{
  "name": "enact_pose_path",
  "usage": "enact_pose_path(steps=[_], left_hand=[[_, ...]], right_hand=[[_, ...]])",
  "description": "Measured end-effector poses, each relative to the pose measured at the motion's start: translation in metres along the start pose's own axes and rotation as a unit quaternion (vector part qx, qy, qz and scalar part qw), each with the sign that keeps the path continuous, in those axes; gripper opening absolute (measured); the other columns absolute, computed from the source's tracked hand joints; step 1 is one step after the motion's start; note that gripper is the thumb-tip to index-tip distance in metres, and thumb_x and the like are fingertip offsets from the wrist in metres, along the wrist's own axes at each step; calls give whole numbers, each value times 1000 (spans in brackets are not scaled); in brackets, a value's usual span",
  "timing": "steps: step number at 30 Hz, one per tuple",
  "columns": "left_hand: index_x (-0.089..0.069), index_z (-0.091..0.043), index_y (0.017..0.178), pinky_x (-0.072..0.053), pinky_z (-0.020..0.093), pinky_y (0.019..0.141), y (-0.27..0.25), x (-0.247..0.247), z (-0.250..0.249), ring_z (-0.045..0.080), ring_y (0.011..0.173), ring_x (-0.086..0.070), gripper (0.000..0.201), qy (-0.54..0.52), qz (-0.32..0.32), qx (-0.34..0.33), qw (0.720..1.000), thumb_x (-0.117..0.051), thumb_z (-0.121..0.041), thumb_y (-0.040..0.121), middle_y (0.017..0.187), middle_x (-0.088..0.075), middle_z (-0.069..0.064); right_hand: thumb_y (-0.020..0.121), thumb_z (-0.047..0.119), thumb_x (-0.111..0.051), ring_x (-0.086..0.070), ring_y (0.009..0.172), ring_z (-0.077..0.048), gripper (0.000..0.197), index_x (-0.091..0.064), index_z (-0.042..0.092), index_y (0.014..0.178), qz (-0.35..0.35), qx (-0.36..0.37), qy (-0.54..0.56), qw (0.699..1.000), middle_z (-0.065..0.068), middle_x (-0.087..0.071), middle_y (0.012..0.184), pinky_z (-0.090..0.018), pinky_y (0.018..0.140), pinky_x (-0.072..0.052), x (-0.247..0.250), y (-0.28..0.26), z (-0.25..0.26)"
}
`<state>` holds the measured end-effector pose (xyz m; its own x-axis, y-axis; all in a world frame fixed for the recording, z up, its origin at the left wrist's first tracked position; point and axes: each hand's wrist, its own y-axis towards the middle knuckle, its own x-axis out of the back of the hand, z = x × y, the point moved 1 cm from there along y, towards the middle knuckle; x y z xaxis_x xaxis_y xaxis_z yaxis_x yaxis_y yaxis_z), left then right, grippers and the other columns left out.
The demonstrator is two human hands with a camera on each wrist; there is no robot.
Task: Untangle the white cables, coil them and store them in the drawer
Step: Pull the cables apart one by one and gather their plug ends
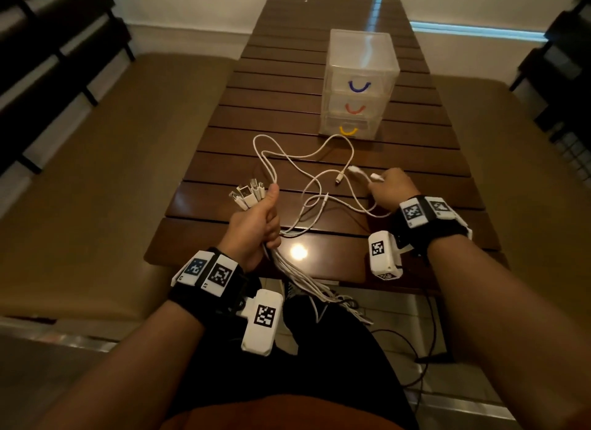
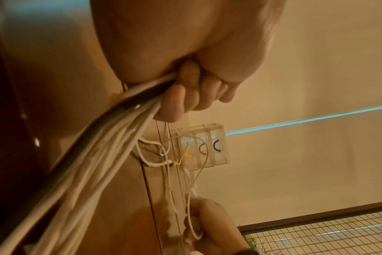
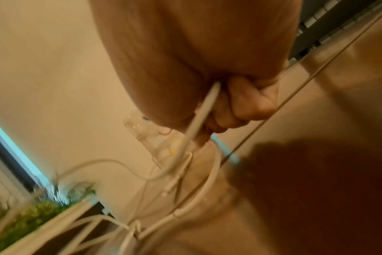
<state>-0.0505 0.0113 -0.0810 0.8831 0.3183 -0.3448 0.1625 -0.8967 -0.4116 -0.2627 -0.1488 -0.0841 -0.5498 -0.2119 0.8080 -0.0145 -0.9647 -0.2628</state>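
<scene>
My left hand [image 1: 259, 221] grips a bundle of white cables [image 1: 300, 281] in its fist over the table's near edge. Their plugs [image 1: 248, 194] stick up past my thumb, and the rest hangs down over my lap. In the left wrist view the fingers [image 2: 185, 89] curl round the same bundle [image 2: 94, 163]. Loose white cables [image 1: 307, 161] lie tangled on the wooden table [image 1: 319, 71]. My right hand [image 1: 388, 189] holds one white cable near its plug [image 1: 377, 177]; in the right wrist view that cable [image 3: 204, 110] runs between its curled fingers. The clear drawer unit [image 1: 361, 81] stands beyond, its drawers closed.
The drawer unit has a blue handle [image 1: 359, 86], a red one [image 1: 355, 109] and a yellow one [image 1: 348, 130]. Padded benches [image 1: 96, 173] flank the table. A black cord [image 1: 428, 333] trails on the floor under the table's right side.
</scene>
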Motion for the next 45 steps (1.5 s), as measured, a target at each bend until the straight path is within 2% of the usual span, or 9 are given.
enact_pose_path(steps=[4, 8, 14, 24, 27, 29, 34, 40, 45], left_hand=[[-31, -21, 54, -20, 20, 36, 0, -1, -3, 10, 37, -20, 49, 10, 3, -5, 1000, -62, -53, 74, 44, -24, -4], [-36, -22, 50, -17, 21, 39, 0, -19, -8, 8, 35, -20, 50, 16, 2, -16, 1000, -57, -42, 91, 42, -26, -6], [-39, -25, 45, -18, 20, 38, 2, -42, -10, 8, 36, -21, 52, 39, 24, -23, 999, -59, -38, 92, 43, -26, -7], [-48, -23, 46, -16, 20, 39, -9, -66, -17, 7, 35, -21, 45, 20, 13, -70, 997, -70, -28, 85, 42, -29, -9], [-71, -23, 76, -21, 19, 40, -19, -84, -22, 3, 38, -30, 8, 46, 47, -139, 988, -72, -17, 82, 48, -47, -12], [-69, -15, 96, -26, 18, 40, -22, -92, -24, 1, 41, -36, 11, 45, 77, -167, 982, -68, -14, 85, 54, -54, -12], [-66, -20, 75, -25, 19, 41, -23, -86, -28, 8, 43, -25, 27, 39, 63, -167, 983, -54, -32, 96, 54, -31, -3], [-63, -19, 72, -27, 18, 41, -25, -71, -57, 5, 45, -32, 29, 0, 111, -216, 970, -53, -40, 88, 65, -45, -2], [-60, -20, 79, -26, 16, 40, -30, -71, -80, 9, 64, -54, 28, 6, 127, -230, 965, -49, -44, 89, 69, -55, -4]], right_hand=[[95, 16, -52, -56, 64, -19, 16, -59, 9, 83, -43, 66, 145, 986, -7, -61, 74, -30, 59, -40, 35, -9, -7], [98, 9, -49, -50, 46, -5, 18, -50, 17, 82, -63, 143, 316, 936, -3, -63, 74, -21, 46, -40, 75, -40, -4], [95, 8, -55, -63, 68, -11, 16, -67, 18, 91, -50, 224, 419, 878, -1, -68, 85, -22, 64, -53, 112, -81, 0], [81, 15, -76, -65, 72, -10, 9, -74, 22, 86, -58, 253, 276, 926, -1, -69, 86, -25, 72, -55, 94, -85, -3], [78, 13, -78, -63, 70, -10, 13, -73, 25, 81, -24, 292, 282, 914, -1, -66, 82, -30, 71, -54, 67, -100, 8], [79, 17, -77, -62, 73, -13, 10, -75, 26, 84, -4, 309, 251, 917, -4, -64, 85, -28, 68, -53, 50, -109, 11], [82, 19, -74, -62, 83, -7, 16, -74, 19, 98, 79, 292, 129, 944, 9, -63, 92, -22, 74, -51, 35, -97, 1], [71, 30, -83, -54, 107, -14, 59, -59, 35, 125, 45, 245, 24, 968, 1, -51, 118, -23, 92, -42, 48, -54, -25], [80, 40, -74, -55, 106, -17, 22, -71, 32, 99, 1, 212, 7, 977, -1, -51, 110, -25, 89, -40, 48, -48, -33]])
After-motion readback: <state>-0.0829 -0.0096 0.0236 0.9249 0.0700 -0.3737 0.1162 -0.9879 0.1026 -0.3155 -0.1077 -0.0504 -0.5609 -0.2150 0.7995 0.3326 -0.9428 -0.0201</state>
